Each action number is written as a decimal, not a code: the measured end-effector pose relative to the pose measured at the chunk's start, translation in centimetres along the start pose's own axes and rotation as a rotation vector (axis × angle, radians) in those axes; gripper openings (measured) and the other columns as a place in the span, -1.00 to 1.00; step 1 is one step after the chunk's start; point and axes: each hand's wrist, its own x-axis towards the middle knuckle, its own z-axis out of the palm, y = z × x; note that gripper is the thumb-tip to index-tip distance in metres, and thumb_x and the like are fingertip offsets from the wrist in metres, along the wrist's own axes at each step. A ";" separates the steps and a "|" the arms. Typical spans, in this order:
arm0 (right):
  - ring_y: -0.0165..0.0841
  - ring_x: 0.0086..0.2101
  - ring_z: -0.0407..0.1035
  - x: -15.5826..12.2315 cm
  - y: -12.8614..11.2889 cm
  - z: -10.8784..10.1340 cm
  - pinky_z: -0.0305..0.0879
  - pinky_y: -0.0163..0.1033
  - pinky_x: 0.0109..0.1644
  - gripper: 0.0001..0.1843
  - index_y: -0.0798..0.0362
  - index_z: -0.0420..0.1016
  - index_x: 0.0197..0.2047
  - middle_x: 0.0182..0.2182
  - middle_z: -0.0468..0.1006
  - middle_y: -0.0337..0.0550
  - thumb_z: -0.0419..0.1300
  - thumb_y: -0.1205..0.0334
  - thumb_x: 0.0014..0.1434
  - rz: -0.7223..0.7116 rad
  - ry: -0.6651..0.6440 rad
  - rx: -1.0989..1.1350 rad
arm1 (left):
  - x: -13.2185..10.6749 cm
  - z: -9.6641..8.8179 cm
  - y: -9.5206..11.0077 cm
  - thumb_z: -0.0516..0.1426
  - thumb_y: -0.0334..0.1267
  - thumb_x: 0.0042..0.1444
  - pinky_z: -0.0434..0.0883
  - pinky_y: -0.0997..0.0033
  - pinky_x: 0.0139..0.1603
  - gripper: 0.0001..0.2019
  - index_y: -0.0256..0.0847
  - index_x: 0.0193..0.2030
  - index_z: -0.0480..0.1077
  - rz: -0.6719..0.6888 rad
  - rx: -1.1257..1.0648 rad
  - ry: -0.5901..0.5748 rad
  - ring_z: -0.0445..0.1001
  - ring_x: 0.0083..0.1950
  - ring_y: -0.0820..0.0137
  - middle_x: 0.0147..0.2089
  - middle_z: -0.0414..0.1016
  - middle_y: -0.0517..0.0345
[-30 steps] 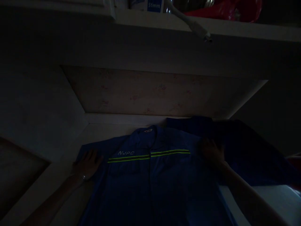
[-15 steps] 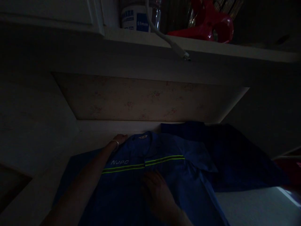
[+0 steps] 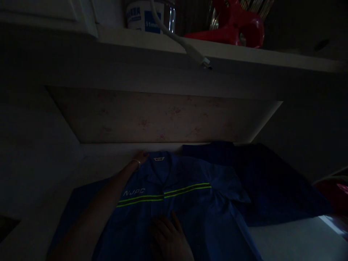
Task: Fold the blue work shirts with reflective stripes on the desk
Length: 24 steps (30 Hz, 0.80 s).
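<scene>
A blue short-sleeved work shirt (image 3: 201, 217) lies front up on a pale surface, with yellow-green stripes, white NJPC lettering and a label inside its collar. At the shirt's left shoulder beside the collar, my left hand (image 3: 141, 156) has its fingers closed on the cloth; the fingertips are hard to see in the dim light. A bracelet circles that wrist. My right hand (image 3: 168, 235) rests on the shirt front below the stripes, palm down, fingers stretched with the thumb apart.
A darker blue garment (image 3: 274, 192) lies to the right, partly under the shirt's sleeve. Overhead runs a shelf (image 3: 168, 43) with a clear labelled container (image 3: 146, 16) and a red plastic object (image 3: 236, 30). A white cable (image 3: 187, 47) hangs over its edge. Flowered wallpaper (image 3: 174, 116) covers the back.
My right hand has slid left and slightly down over the shirt front. My left hand stays by the collar, which is spread wider with its label flatter. The view has shifted slightly.
</scene>
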 end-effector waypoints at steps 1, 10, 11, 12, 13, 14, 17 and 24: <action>-0.08 0.28 0.12 0.0 -0.2 0.0 -0.24 0.36 0.38 -0.51 -0.24 0.29 0.28 0.29 0.31 -0.23 0.13 0.06 0.29 0.015 0.001 0.023 | -0.1 0.3 -0.2 0.07 -0.01 0.25 0.44 0.10 0.02 -0.65 -0.26 -0.03 0.40 0.005 0.000 0.050 0.48 -0.03 0.30 -0.03 0.49 0.03; -0.21 0.10 0.38 -0.6 3.9 -9.6 0.33 -0.05 0.19 -0.55 -0.07 0.43 0.16 0.11 0.50 -0.10 0.03 -0.06 0.32 0.240 0.367 0.346 | -6.5 -0.1 -5.0 0.01 0.00 0.28 0.29 -0.02 0.24 -0.55 -0.21 0.19 0.31 0.081 0.089 0.241 0.35 0.22 0.20 0.24 0.36 -0.08; -0.19 0.11 0.37 -0.4 6.1 -11.9 0.30 -0.02 0.21 -0.53 -0.03 0.42 0.17 0.13 0.48 -0.06 0.01 -0.07 0.32 0.265 0.480 0.244 | -8.2 -0.3 -6.4 -0.05 -0.01 0.30 0.23 0.00 0.30 -0.52 -0.22 0.24 0.26 0.107 0.111 0.238 0.30 0.28 0.20 0.29 0.31 -0.10; -0.17 0.14 0.33 -0.2 8.7 -14.0 0.26 0.02 0.24 -0.50 0.00 0.40 0.19 0.16 0.46 0.00 -0.03 -0.06 0.33 0.292 0.574 0.103 | -9.9 -0.4 -7.9 -0.11 -0.03 0.32 0.16 0.02 0.35 -0.49 -0.26 0.29 0.22 0.129 0.129 0.233 0.23 0.33 0.20 0.34 0.26 -0.13; -0.15 0.18 0.28 -0.1 11.5 -15.8 0.17 0.06 0.29 -0.48 0.04 0.37 0.21 0.18 0.43 0.04 -0.09 -0.02 0.35 0.319 0.613 -0.045 | -11.6 -0.5 -9.5 -0.15 -0.06 0.32 0.10 0.02 0.38 -0.47 -0.29 0.32 0.19 0.147 0.157 0.217 0.17 0.38 0.19 0.38 0.21 -0.14; -0.15 0.22 0.23 -0.2 14.3 -17.1 0.11 0.08 0.32 -0.47 0.09 0.35 0.24 0.22 0.38 0.09 -0.15 0.04 0.36 0.338 0.565 -0.175 | -13.1 -0.7 -11.2 -0.19 -0.08 0.31 0.05 -0.04 0.40 -0.44 -0.30 0.34 0.16 0.141 0.196 0.193 0.12 0.41 0.16 0.41 0.16 -0.14; -0.09 0.30 0.09 -1.1 21.3 -18.3 -0.04 0.26 0.33 -0.47 0.03 0.27 0.30 0.33 0.23 0.02 -0.17 0.15 0.35 0.484 0.303 -0.456 | -16.2 -1.0 -16.2 -0.26 -0.08 0.28 -0.10 -0.29 0.39 -0.40 -0.19 0.40 0.08 0.002 0.376 0.104 -0.07 0.49 0.08 0.50 -0.02 0.01; 0.03 0.23 0.17 -3.6 25.9 -18.9 0.13 0.19 0.23 -0.39 0.16 0.26 0.31 0.28 0.25 0.24 -0.18 0.03 0.34 0.858 0.500 -0.600 | -16.9 -3.1 -22.5 -0.30 0.06 0.24 0.03 -0.29 0.34 -0.32 -0.20 0.40 0.10 -0.221 0.397 0.196 0.04 0.45 0.03 0.47 0.05 -0.07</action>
